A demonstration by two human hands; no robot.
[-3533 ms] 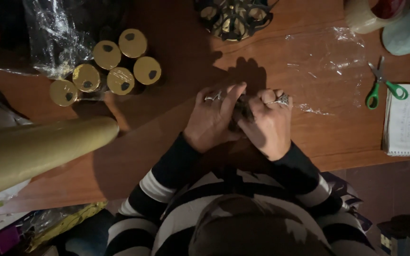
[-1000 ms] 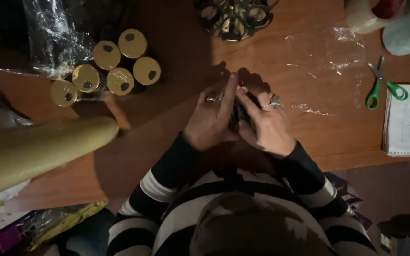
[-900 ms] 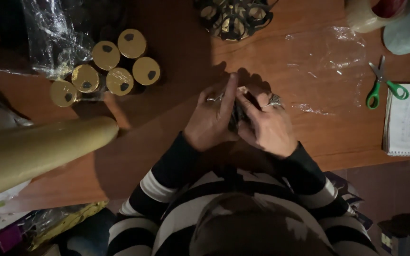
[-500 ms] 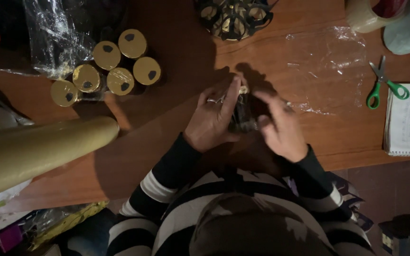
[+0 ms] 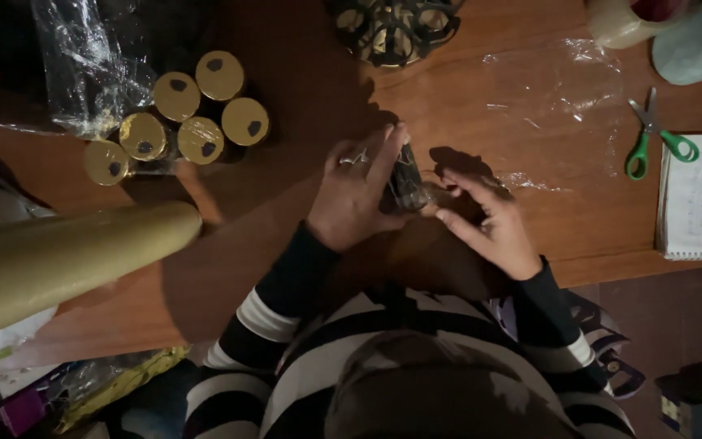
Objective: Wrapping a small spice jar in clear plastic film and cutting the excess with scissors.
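Left hand (image 5: 357, 195): fingers gripping a small dark jar (image 5: 405, 180) wrapped in clear film.
Right hand (image 5: 489, 223): fingers spread, touching the jar.
Worktop (image 5: 302, 187): carrying both.

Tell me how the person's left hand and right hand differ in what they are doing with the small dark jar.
The left hand wraps around the small dark jar, fingers laid along its side; the right hand only reaches its fingertips toward the jar's near end. The left hand wears a ring; none shows on the right. The left hand lies in shadow, the right in brighter light. Both come out of striped sleeves above the wooden table.
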